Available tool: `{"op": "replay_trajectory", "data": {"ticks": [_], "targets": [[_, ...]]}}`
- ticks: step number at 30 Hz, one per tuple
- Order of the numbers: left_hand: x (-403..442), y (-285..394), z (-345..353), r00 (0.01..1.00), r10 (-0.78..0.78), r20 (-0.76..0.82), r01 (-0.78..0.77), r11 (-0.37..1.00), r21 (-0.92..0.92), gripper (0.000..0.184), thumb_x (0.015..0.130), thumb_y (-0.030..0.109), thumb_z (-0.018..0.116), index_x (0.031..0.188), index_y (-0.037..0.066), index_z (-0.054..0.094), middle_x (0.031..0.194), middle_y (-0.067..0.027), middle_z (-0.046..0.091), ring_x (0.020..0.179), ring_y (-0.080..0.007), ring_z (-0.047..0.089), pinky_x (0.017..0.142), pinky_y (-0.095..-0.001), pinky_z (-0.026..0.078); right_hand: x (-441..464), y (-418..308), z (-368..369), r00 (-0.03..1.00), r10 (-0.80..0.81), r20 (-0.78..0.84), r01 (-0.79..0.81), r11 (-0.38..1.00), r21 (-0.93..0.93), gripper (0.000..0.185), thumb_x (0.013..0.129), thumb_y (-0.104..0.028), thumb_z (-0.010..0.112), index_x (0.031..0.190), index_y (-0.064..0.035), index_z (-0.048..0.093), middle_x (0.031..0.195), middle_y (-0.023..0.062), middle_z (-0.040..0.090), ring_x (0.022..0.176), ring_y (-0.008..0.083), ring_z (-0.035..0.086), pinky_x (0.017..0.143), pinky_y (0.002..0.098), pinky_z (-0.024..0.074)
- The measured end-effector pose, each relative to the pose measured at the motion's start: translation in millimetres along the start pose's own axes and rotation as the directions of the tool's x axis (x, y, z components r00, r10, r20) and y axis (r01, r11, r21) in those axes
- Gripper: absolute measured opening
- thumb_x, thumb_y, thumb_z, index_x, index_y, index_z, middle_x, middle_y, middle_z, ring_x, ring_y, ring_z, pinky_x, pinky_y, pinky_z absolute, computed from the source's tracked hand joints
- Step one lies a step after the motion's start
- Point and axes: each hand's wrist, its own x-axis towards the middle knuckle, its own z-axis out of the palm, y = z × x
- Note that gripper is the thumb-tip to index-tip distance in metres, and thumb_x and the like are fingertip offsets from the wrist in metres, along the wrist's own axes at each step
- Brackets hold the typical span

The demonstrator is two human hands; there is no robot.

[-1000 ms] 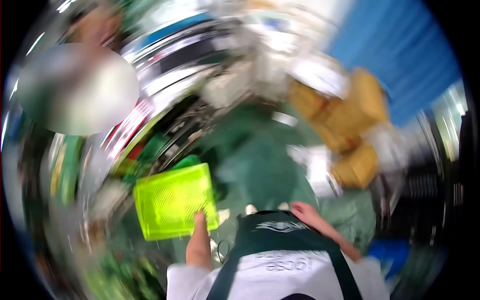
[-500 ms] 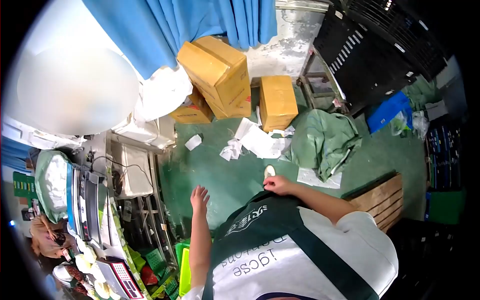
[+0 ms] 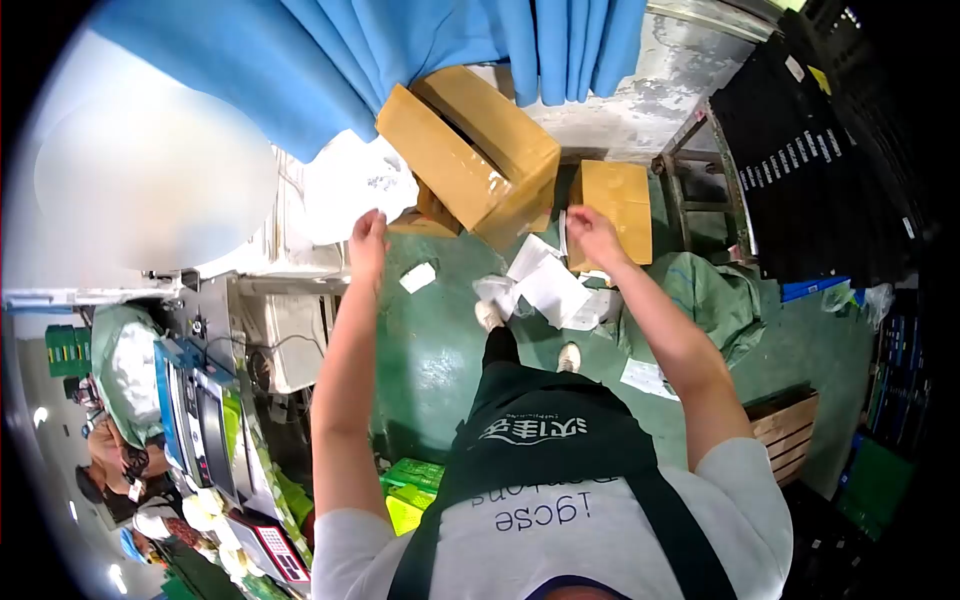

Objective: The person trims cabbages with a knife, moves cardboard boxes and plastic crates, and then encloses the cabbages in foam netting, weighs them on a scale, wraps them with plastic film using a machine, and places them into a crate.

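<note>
My left hand [image 3: 369,247] is raised at the near edge of a white plastic bag [image 3: 350,190], its fingers loosely bent with no object visible in them. Whether it touches the bag, I cannot tell. My right hand [image 3: 597,240] is stretched forward, fingers partly curled and apart, in front of a closed cardboard box [image 3: 625,205]. Between and beyond both hands, a larger cardboard box [image 3: 470,150] leans tilted on other cartons, a dark gap showing along its top. Neither hand appears to hold anything.
White papers [image 3: 550,285] and a crumpled green sack [image 3: 705,305] lie on the green floor. Black crates [image 3: 800,170] stand at the right, above a wooden pallet [image 3: 785,435]. A bench with a scale [image 3: 270,545] runs along the left. A blue curtain [image 3: 450,50] hangs ahead.
I have stepped forward, and the boxes look nearer. Both my hands have moved up and forward from near my body; the right one has left the apron front.
</note>
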Motion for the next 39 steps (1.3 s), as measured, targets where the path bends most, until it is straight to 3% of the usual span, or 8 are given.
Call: {"op": "replay_trajectory", "data": {"ticks": [4, 10, 17, 18, 23, 27, 32, 39], "targets": [[133, 24, 39, 0.940, 0.339, -0.041, -0.329, 0.931, 0.159, 0.053, 0.083, 0.026, 0.066, 0.123, -0.003, 0.047, 0.116, -0.0165, 0.056, 0.100, -0.0233, 0.055, 0.084, -0.0342, 0.046, 57, -54, 40, 0.835, -0.408, -0.369, 0.297, 0.899, -0.323, 0.049, 0.078, -0.024, 0.068, 0.120, -0.0045, 0.050, 0.116, 0.0159, 0.053, 0.105, 0.0309, 0.053, 0.091, 0.0382, 0.0430], [241, 41, 102, 0.905, 0.411, 0.113, -0.387, 0.681, 0.621, 0.116, 0.052, 0.060, 0.080, 0.136, -0.001, 0.029, 0.136, -0.0216, 0.033, 0.119, -0.0362, 0.043, 0.098, -0.0397, 0.039, 120, -101, 79, 0.910, -0.251, -0.329, 0.036, 0.840, -0.541, 0.096, 0.061, -0.044, 0.079, 0.137, -0.0112, 0.032, 0.142, 0.0163, 0.029, 0.128, 0.0391, 0.027, 0.105, 0.0481, 0.0280], [237, 41, 93, 0.842, 0.533, 0.088, -0.524, 0.765, 0.375, 0.106, 0.056, 0.048, 0.083, 0.133, -0.003, 0.030, 0.126, -0.0205, 0.044, 0.113, -0.0338, 0.048, 0.094, -0.0387, 0.041, 141, -79, 60, 0.915, -0.196, -0.352, 0.124, 0.968, -0.218, 0.092, 0.063, -0.035, 0.082, 0.137, -0.0075, 0.034, 0.129, 0.0166, 0.043, 0.117, 0.0323, 0.044, 0.098, 0.0389, 0.0388], [237, 29, 92, 0.886, 0.462, 0.044, -0.464, 0.883, 0.073, 0.098, 0.060, 0.041, 0.084, 0.130, -0.005, 0.032, 0.121, -0.0167, 0.048, 0.108, -0.0284, 0.052, 0.092, -0.0352, 0.041, 142, -69, 68, 0.900, -0.078, -0.430, 0.173, 0.967, 0.187, 0.086, 0.067, -0.031, 0.081, 0.135, -0.0028, 0.036, 0.124, 0.0155, 0.047, 0.112, 0.0262, 0.048, 0.094, 0.0347, 0.0414], [232, 7, 94, 0.938, 0.242, 0.249, -0.050, 0.804, -0.592, 0.044, 0.083, 0.016, 0.067, 0.119, 0.001, 0.047, 0.112, -0.0104, 0.058, 0.103, -0.0197, 0.056, 0.088, -0.0325, 0.045, 132, -52, 75, 0.806, 0.469, -0.362, -0.224, 0.807, 0.547, 0.067, 0.069, -0.038, 0.078, 0.117, 0.0013, 0.051, 0.103, 0.0137, 0.060, 0.092, 0.0185, 0.057, 0.080, 0.0289, 0.0461], [190, 2, 81, 0.924, 0.138, 0.358, 0.127, 0.770, -0.625, 0.049, 0.082, 0.011, 0.066, 0.122, 0.003, 0.037, 0.115, -0.0141, 0.054, 0.101, -0.0257, 0.058, 0.086, -0.0379, 0.050, 95, -44, 86, 0.739, 0.515, -0.434, -0.133, 0.744, 0.655, 0.067, 0.069, -0.043, 0.077, 0.114, -0.0001, 0.052, 0.100, 0.0118, 0.060, 0.092, 0.0183, 0.056, 0.083, 0.0292, 0.0433], [85, -66, 63, 0.991, -0.051, -0.125, -0.022, 0.851, -0.525, 0.058, 0.080, 0.027, 0.072, 0.121, 0.005, 0.037, 0.117, -0.0130, 0.050, 0.106, -0.0223, 0.048, 0.093, -0.0357, 0.039, 17, 4, 100, 0.783, 0.452, -0.427, -0.067, 0.745, 0.664, 0.052, 0.080, -0.029, 0.070, 0.118, -0.0011, 0.049, 0.111, 0.0111, 0.054, 0.100, 0.0175, 0.051, 0.087, 0.0286, 0.0420], [-43, -118, 20, 0.928, -0.252, -0.273, 0.027, 0.779, -0.627, 0.055, 0.078, 0.018, 0.073, 0.119, 0.006, 0.039, 0.111, -0.0099, 0.053, 0.104, -0.0203, 0.051, 0.093, -0.0329, 0.041, -51, 25, 117, 0.893, 0.413, -0.177, -0.187, 0.699, 0.690, 0.046, 0.086, -0.026, 0.062, 0.122, -0.0047, 0.043, 0.116, 0.0085, 0.050, 0.106, 0.0189, 0.050, 0.092, 0.0328, 0.0414]]}}
